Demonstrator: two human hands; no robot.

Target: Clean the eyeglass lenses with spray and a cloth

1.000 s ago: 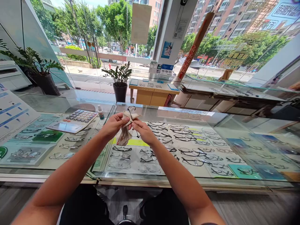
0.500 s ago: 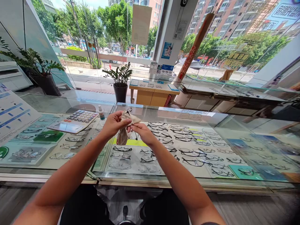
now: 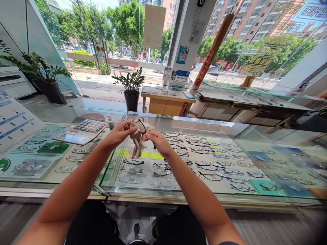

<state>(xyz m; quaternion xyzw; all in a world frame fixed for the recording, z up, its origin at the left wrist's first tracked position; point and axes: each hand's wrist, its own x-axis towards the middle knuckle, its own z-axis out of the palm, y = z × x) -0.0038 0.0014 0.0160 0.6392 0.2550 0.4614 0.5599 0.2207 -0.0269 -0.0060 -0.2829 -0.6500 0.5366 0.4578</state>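
My left hand [image 3: 119,133] and my right hand [image 3: 158,141] meet above a glass display counter [image 3: 230,190]. Between them is a beige cloth [image 3: 137,139] wrapped round a pair of black-framed glasses [image 3: 142,124], whose rim shows at the cloth's top. The left hand's fingers pinch the cloth at its upper left. My right hand's fingers close on the cloth and frame from the right. The cloth's loose end hangs down below both hands. Most of the glasses are hidden by the cloth.
Under the glass lie several rows of spectacle frames [image 3: 204,160]. A calculator [image 3: 80,131] and a small bottle [image 3: 110,121] stand on the counter to the left, beside a printed card [image 3: 15,124]. Potted plants [image 3: 130,89] and a wooden table [image 3: 167,100] stand by the window.
Both hands have shifted slightly up and away from me, and the cloth has been turned and bunched differently round the glasses. The loose end now hangs more centrally.
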